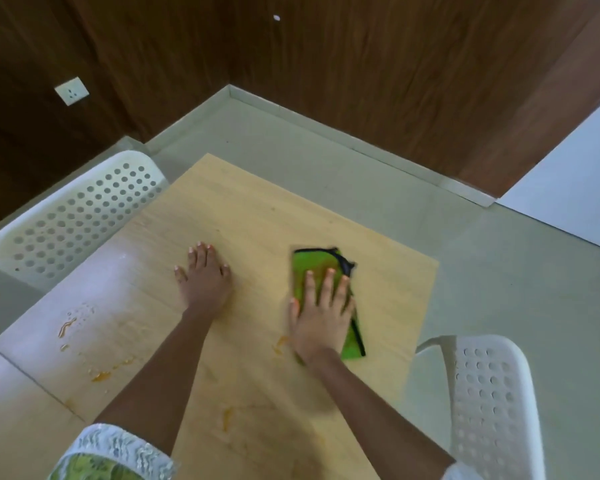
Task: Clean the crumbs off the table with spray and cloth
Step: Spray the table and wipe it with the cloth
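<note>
Crumbs and orange smears (101, 375) are what's left on the wooden table (243, 216), so job is only partly done, by my read.

Grip first: right hand (321, 320) lies flat on the green microfibre cloth (317, 268), fingers straight and spread, palm pressing down, nothing curled round it. Cloth is folded, black-edged, sitting on the right-centre of the tabletop w/ its far end poking out past the fingertips. Left hand (205, 275) is flat on bare wood just left of centre, fingers spread, holding nothing, prob. bracing.

Outward from there: a small orange smear (280, 344) sits right beside the right wrist, another streak (227, 419) nearer the person between the forearms. Bigger mess is at near left: orange bits plus wet droplets (77, 317), which looks like spray already applied there. Far half of the table looks mostly clean. No spray bottle in view.

Left to do, as I judge it: wipe the near-centre streaks, then the wet near-left patch.

Around: white perforated chair (73, 220) at left, another white chair (489, 393) at right, wall socket (71, 91) on dark wood panelling.
</note>
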